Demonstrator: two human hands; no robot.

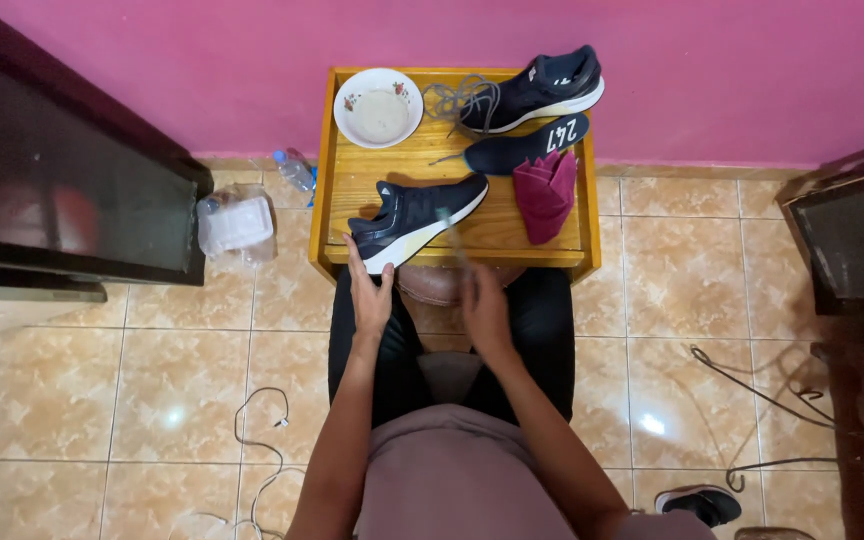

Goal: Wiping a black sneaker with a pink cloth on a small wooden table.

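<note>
A pink wall backs a floor of beige marbled tiles, and against the wall stands a small wooden bench (352, 200) with raised side rails. The person sits at its near edge, dark trousers under it.

In the head view, a dark navy sneaker (414, 218) with a white sole lies tilted at the near left part of the bench, heel toward the near left corner. The left hand (370, 292) is open, its fingertips touching the sneaker's heel at the near edge. The right hand (485, 312) is loosely closed on a thin, blurred stick-like tool (451, 235) that reaches up to the sneaker's toe end; what the tool is cannot be told.

At the far left corner sits a white bowl (379, 106). A second sneaker (537, 88) lies at the far right corner, grey laces (462, 98) loose beside it. A dark insole (524, 150) lies just before it, and a maroon cloth (545, 192) rests at the right edge.

On the floor left of the bench lie plastic bottles (248, 210).
</note>
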